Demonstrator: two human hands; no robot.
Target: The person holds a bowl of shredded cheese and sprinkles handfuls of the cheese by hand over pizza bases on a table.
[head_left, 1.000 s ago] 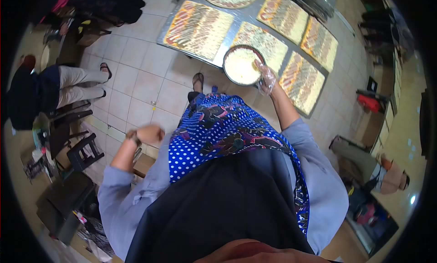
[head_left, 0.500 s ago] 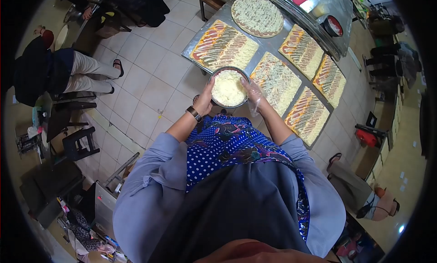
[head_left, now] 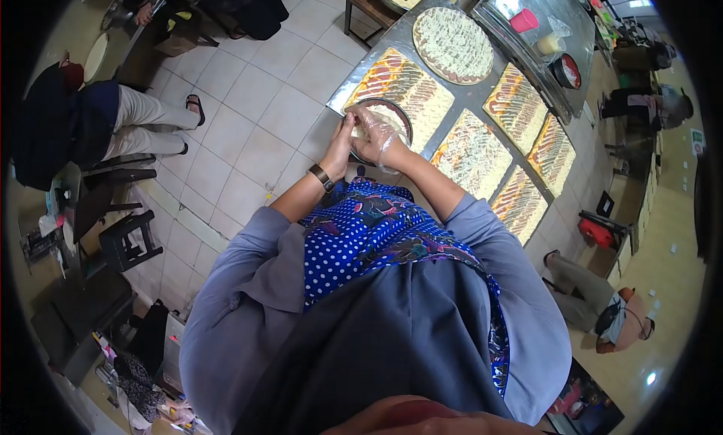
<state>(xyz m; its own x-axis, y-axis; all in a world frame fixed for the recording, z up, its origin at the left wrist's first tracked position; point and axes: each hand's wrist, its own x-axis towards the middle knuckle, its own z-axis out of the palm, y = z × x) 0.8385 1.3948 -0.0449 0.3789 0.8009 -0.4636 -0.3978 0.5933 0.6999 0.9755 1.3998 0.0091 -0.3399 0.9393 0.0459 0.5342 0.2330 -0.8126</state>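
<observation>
A dark round bowl (head_left: 408, 122) of pale shredded stuff that looks like grated cheese (head_left: 392, 116) is in front of my apron. My left hand (head_left: 338, 150), bare, grips the bowl's left side. My right hand (head_left: 378, 140), in a clear plastic glove, lies across the bowl with its fingers curled in toward the left hand. What those fingers hold, if anything, is hidden. Just beyond the bowl lies a rectangular pizza (head_left: 403, 88) with striped sauce and pale topping. Another rectangular pizza (head_left: 473, 152) lies to the right of my gloved hand.
A metal table (head_left: 471, 96) carries the pizzas, including a round pizza (head_left: 453, 45). Behind it stand a pink cup (head_left: 523, 20) and a dark bowl (head_left: 565, 71). A stool (head_left: 132, 239) stands at left. Several people are around, one in light trousers (head_left: 147, 119) on the left.
My right hand has gone from the bowl's right rim to over its contents, curling leftward. My left hand still grips the bowl. The view has shifted, so the table appears farther right.
</observation>
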